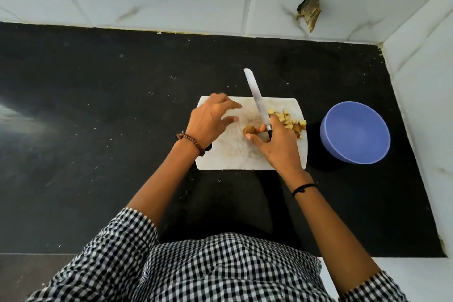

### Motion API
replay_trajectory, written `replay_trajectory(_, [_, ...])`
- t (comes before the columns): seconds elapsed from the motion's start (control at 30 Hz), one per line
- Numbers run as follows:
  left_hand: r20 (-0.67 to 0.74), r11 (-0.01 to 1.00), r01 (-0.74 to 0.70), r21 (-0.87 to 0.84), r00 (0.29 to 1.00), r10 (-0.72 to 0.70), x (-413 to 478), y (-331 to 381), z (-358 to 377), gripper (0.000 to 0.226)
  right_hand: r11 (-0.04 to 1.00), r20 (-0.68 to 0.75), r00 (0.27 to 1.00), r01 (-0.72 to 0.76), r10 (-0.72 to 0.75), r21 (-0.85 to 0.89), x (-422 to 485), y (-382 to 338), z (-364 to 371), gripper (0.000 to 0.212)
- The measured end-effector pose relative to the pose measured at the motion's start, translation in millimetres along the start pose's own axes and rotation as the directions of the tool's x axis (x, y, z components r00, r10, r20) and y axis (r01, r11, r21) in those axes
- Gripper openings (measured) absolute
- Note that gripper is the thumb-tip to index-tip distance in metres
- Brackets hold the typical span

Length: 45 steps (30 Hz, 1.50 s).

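The black counter (98,130) stretches out bare to the left of the white cutting board (235,154), which lies near the middle of the counter with its long sides running left to right.

Over the board's left end hovers the left hand (210,120). Its fingers are spread and relaxed, pointing toward the board's middle, and it holds nothing. Whether the fingertips touch the board's surface cannot be told. A bracelet of brown beads (193,142) sits on that wrist, just over the board's left edge.

Near the board's middle lies a small brown piece of food (249,130), just left of the knife handle. The thumb of the right hand (279,142) reaches to it from the near side.

The right hand rests on the board's right half and grips the knife (257,100) by its dark handle, with a finger laid alongside the base of the blade. The long pale blade points away from the person, leaning a little left, and its tip stands out past the board's far edge. A thin black band (302,189) circles that wrist, on the near side of the board.

A small heap of cut yellow-brown chunks (291,122) lies at the board's right edge, just beyond the right hand's fingers.

To the right of the board, close to it but apart, stands a blue bowl (355,132).
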State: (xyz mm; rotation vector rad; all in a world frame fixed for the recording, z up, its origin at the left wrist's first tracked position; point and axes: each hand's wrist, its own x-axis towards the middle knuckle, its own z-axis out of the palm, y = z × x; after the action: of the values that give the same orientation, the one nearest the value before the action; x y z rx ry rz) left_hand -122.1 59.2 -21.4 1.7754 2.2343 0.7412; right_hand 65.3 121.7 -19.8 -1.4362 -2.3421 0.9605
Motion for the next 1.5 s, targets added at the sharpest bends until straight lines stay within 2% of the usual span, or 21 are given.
replay_trajectory(0.07, [0.123, 0.992, -0.095, -0.089, 0.987, 0.105, -6, 7, 10, 0.031, 0.997, 0.030, 0.999, 0.045, -0.043, -0.069, 3, 1, -2, 0.044])
replay_trajectory(0.13, [0.174, 0.987, -0.104, -0.121, 0.977, 0.124, -12, 11, 22, 0.034, 0.994, 0.038, 0.997, 0.070, -0.067, -0.088, 6, 1, -3, 0.040])
replay_trajectory(0.23, [0.121, 0.989, -0.024, -0.146, 0.992, 0.042, -15, 17, 31, 0.033, 0.996, 0.008, 0.997, 0.077, -0.077, -0.038, 5, 1, -3, 0.032])
replay_trajectory(0.37, [0.074, 0.993, 0.043, -0.107, 0.997, -0.035, -15, 21, 36, 0.036, 1.000, -0.062, 0.998, 0.004, -0.004, -0.001, -2, 1, -1, 0.023])
replay_trajectory(0.53, [0.093, 0.970, 0.118, -0.212, 0.991, -0.101, -15, 18, 34, 0.051, 0.991, -0.057, 0.994, -0.086, 0.092, 0.107, -17, -2, -4, 0.028])
replay_trajectory(0.63, [0.064, 0.967, 0.112, -0.228, 0.993, -0.100, -17, 18, 32, 0.043, 0.984, -0.025, 0.993, -0.113, 0.118, 0.137, -26, -1, -4, 0.028])
replay_trajectory(0.73, [0.041, 0.980, 0.078, -0.180, 0.997, -0.072, -22, 19, 34, 0.027, 0.989, 0.008, 0.997, -0.073, 0.073, 0.130, -35, -1, -3, 0.024])
replay_trajectory(0.83, [-0.013, 0.989, 0.057, -0.134, 0.998, -0.059, -26, 23, 35, 0.020, 0.996, 0.030, 0.999, 0.017, -0.020, 0.093, -45, 2, 1, 0.022])
replay_trajectory(1.0, [-0.060, 0.995, 0.047, -0.089, 0.997, -0.053, -31, 27, 37, 0.018, 0.997, 0.027, 0.997, 0.070, -0.071, 0.009, -56, 5, 7, 0.025])
replay_trajectory(1.2, [-0.092, 0.999, 0.017, -0.043, 0.996, -0.021, -31, 32, 36, 0.011, 0.992, 0.020, 0.996, 0.088, -0.087, -0.085, -60, 5, 12, 0.027])
replay_trajectory(1.37, [-0.130, 1.000, -0.005, -0.016, 0.992, 0.003, -30, 36, 39, 0.008, 0.961, -0.031, 0.994, 0.091, -0.102, -0.263, -60, 6, 20, 0.032])
replay_trajectory(1.5, [-0.145, 1.000, -0.026, -0.014, 0.989, 0.023, -30, 35, 41, 0.006, 0.958, -0.030, 0.996, 0.072, -0.084, -0.278, -60, 2, 22, 0.043])
